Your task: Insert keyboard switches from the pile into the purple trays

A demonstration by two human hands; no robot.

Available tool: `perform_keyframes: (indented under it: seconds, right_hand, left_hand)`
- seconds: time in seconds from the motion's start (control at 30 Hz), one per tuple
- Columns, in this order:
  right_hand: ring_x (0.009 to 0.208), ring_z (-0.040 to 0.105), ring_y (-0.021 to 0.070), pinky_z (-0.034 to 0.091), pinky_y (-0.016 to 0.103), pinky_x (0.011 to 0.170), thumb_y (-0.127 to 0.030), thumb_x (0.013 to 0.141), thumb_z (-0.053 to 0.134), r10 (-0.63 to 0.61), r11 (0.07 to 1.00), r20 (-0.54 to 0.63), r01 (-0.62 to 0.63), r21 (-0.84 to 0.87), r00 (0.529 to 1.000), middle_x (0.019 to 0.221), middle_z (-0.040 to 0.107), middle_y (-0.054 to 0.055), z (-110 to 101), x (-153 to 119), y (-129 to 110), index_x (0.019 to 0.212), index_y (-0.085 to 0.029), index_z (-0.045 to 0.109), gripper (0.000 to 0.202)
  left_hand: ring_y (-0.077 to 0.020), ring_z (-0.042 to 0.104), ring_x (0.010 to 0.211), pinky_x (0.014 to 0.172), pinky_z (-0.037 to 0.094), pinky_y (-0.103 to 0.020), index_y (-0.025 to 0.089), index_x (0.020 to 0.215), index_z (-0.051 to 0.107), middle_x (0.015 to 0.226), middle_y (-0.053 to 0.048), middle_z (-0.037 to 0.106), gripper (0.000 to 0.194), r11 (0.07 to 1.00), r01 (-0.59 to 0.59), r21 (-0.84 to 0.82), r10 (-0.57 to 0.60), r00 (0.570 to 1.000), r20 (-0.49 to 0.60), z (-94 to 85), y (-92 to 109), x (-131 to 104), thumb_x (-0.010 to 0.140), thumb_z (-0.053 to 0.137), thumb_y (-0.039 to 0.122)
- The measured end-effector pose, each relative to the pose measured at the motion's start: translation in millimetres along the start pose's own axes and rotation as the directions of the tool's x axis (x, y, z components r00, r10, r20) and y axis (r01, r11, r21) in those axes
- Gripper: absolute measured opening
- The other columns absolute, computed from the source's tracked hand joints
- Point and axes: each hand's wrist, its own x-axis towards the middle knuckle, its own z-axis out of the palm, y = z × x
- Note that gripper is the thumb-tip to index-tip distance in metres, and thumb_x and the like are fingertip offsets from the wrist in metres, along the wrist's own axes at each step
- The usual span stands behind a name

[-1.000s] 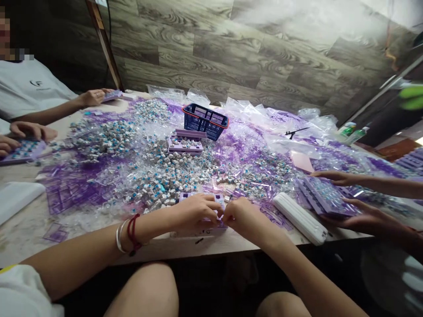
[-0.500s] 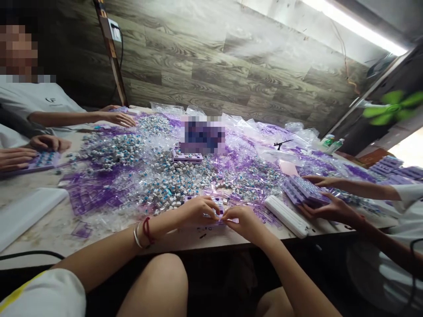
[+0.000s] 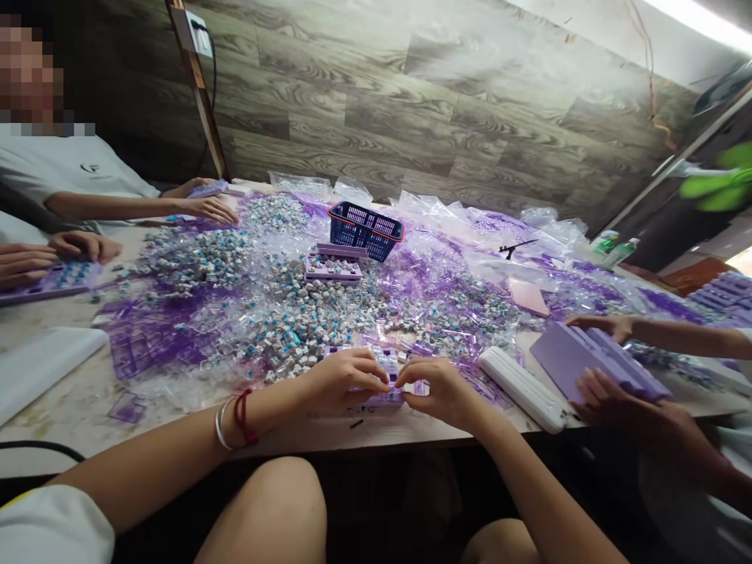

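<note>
A purple tray with small square compartments [image 3: 385, 359] lies near the table's front edge, partly hidden by my hands. My left hand [image 3: 351, 374] reaches over it from the left, fingers bent and pinched at its front right part. From the right, my right hand [image 3: 438, 390] meets it there, thumb and forefinger closed together at the tray's right end. Whatever small piece sits between the fingertips of either hand is too small to make out. Just behind the tray spreads a large heap of small white and blue switch-like pieces [image 3: 294, 317].
A blue basket [image 3: 365, 233] stands behind another purple tray [image 3: 334, 269]. A white bar-shaped case [image 3: 522, 388] lies right of my hands, clear purple parts [image 3: 146, 337] left. At right, a person's hands hold purple trays [image 3: 593, 360]; other people's hands are at left.
My hands remain at the tray with only slight finger shifts. The person at the right has tilted the held purple trays, showing flat sides. The view has shifted slightly.
</note>
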Motion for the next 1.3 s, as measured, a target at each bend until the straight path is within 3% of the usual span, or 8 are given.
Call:
perform_keyframes:
  seconds: [0.37,0.57,0.83,1.13,1.3]
  right_hand:
    - [0.071,0.064,0.0136,0.048,0.023,0.068,-0.001,0.072,0.065,-0.017,0.999,0.071,0.013,0.044,0.997,0.079,0.071,0.004,-1.5,3.3,0.6,0.072,-0.017,0.073,0.018]
    - [0.070,0.063,0.0133,0.045,0.023,0.066,0.000,0.072,0.064,0.024,0.998,0.118,-0.016,-0.065,0.993,0.079,0.070,0.003,-1.5,3.1,-3.1,0.070,-0.017,0.073,0.020]
    - [0.066,0.060,0.0124,0.041,0.022,0.061,0.001,0.072,0.064,0.096,0.988,0.166,-0.074,-0.134,0.981,0.072,0.067,0.003,-5.1,6.7,-8.1,0.070,-0.018,0.074,0.021]
    - [0.058,0.054,0.0109,0.038,0.022,0.058,0.006,0.066,0.061,0.101,0.967,0.261,-0.034,-0.252,0.960,0.063,0.065,0.002,-5.2,18.9,-19.3,0.063,-0.018,0.074,0.027]
    - [0.057,0.057,0.0110,0.039,0.021,0.056,0.000,0.071,0.061,0.077,0.981,0.212,-0.036,-0.193,0.974,0.063,0.066,0.002,-4.0,13.3,-16.0,0.064,-0.020,0.075,0.025]
  left_hand:
    - [-0.0184,0.058,0.088,0.079,0.047,-0.031,0.018,0.101,0.065,0.105,-0.006,0.069,0.020,0.991,-0.047,0.124,0.037,0.996,0.080,-3.0,7.0,3.4,0.090,0.048,0.017]
    - [-0.0169,0.056,0.084,0.081,0.047,-0.030,0.016,0.098,0.066,0.109,-0.005,0.068,0.024,0.981,-0.067,0.180,0.038,0.987,0.155,-5.3,12.1,7.5,0.092,0.042,0.014]
    - [-0.0173,0.058,0.085,0.080,0.047,-0.029,0.017,0.099,0.066,0.107,-0.003,0.070,0.024,0.991,-0.009,0.132,-0.010,0.990,0.138,-7.6,19.3,11.3,0.091,0.044,0.012]
    - [-0.0163,0.058,0.085,0.082,0.048,-0.030,0.020,0.093,0.069,0.104,-0.002,0.070,0.023,0.981,0.038,0.189,-0.069,0.984,0.164,-1.2,18.1,6.8,0.089,0.047,0.015]
    - [-0.0163,0.057,0.082,0.078,0.048,-0.029,0.023,0.100,0.068,0.105,-0.001,0.070,0.025,0.980,0.053,0.190,-0.081,0.986,0.143,1.6,16.1,4.5,0.088,0.048,0.015]
